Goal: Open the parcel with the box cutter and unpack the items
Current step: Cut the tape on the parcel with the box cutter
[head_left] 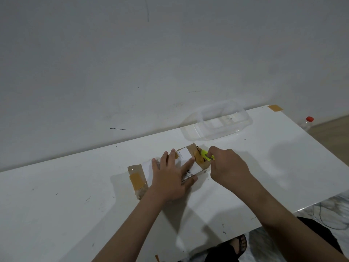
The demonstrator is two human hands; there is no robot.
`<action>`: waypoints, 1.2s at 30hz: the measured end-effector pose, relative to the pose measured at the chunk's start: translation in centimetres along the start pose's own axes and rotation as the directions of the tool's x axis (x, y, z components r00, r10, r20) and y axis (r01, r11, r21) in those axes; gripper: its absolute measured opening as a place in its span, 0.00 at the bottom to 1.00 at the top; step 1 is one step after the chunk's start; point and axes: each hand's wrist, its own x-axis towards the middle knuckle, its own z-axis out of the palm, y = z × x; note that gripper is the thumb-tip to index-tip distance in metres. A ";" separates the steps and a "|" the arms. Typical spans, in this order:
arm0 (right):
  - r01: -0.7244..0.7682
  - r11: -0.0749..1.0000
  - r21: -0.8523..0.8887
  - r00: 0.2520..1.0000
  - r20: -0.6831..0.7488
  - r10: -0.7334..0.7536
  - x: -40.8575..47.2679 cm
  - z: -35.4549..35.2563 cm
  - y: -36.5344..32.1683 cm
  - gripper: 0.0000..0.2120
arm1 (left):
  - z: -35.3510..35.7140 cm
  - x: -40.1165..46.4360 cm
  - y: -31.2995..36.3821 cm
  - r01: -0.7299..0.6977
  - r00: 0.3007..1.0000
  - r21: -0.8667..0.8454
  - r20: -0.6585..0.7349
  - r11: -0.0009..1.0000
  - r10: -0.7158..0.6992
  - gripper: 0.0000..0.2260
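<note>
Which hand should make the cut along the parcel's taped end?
Right. The right hand already grips the cutter at the parcel's far taped end, while the left hand lies flat on top, steadying it.

Brown cardboard parcel point(138, 178): tan tape patches, white label with black barcode. Neon yellow-green plastic box cutter point(206, 155). Glossy white table point(75, 214). Clear plastic tray point(217, 122). Red-capped clear bottle point(307, 123).

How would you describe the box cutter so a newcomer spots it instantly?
Start at the white table, then the brown taped parcel at its middle. At the parcel's right end, the right hand holds the box cutter: the only bright yellow-green thing there.
</note>
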 end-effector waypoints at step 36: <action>0.023 0.996 -0.084 0.998 0.068 -0.017 0.7 -1.9 -0.6 0.10 | 0.6 -0.1 0.2 0.035 0.998 -0.036 -0.060 0.999 -0.037 0.26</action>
